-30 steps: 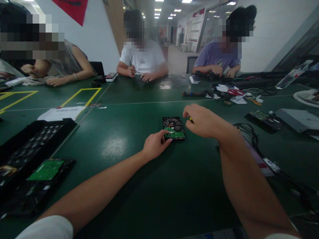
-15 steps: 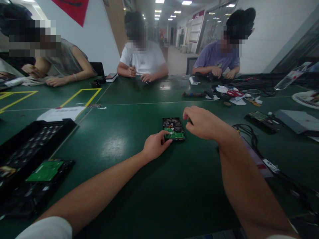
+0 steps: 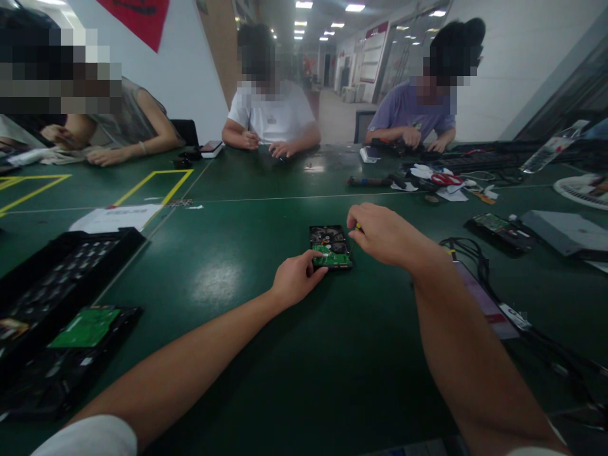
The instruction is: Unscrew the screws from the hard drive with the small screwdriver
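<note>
A hard drive [image 3: 327, 237] lies on the green table with its green circuit board [image 3: 335, 256] facing up. My left hand [image 3: 295, 278] is closed on the drive's near left corner, fingers on the board and thumb at the near edge. Just right of the drive, my right hand [image 3: 380, 233] is raised with its fingers curled round a small screwdriver [image 3: 359, 227]. Only a bit of its yellow and dark handle shows; the tip is too fine to make out by the drive's right edge.
Left, a black tray [image 3: 71, 266] stands beside another hard drive [image 3: 85, 329]. On the right are black cables [image 3: 479, 253], a phone [image 3: 484, 297], a drive [image 3: 498, 231] and a grey box [image 3: 567, 231]. Across the table, three people work near scattered tools and a water bottle [image 3: 553, 149].
My right hand has turned slightly at the wrist, and a yellow part of the handle now shows between its fingers. The left hand and the drive have stayed in place.
</note>
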`<control>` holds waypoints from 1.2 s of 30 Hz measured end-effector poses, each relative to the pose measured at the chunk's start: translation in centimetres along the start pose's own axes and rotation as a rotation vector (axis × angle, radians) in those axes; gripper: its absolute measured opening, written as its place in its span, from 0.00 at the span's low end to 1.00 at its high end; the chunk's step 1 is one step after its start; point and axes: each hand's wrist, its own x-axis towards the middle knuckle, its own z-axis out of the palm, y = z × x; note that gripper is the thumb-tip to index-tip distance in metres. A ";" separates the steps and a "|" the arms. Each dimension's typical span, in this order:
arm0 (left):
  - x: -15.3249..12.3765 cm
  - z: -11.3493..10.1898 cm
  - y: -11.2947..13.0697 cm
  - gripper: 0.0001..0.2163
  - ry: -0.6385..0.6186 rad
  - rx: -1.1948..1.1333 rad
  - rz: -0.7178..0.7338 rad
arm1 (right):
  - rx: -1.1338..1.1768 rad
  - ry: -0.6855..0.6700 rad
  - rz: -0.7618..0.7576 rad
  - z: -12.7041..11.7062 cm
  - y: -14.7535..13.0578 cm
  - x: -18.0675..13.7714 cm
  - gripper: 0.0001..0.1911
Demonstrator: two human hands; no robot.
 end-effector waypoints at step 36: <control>0.0 -0.2 0.1 0.16 -0.012 0.014 0.006 | 0.005 -0.029 0.041 -1.1 0.3 -0.1 0.06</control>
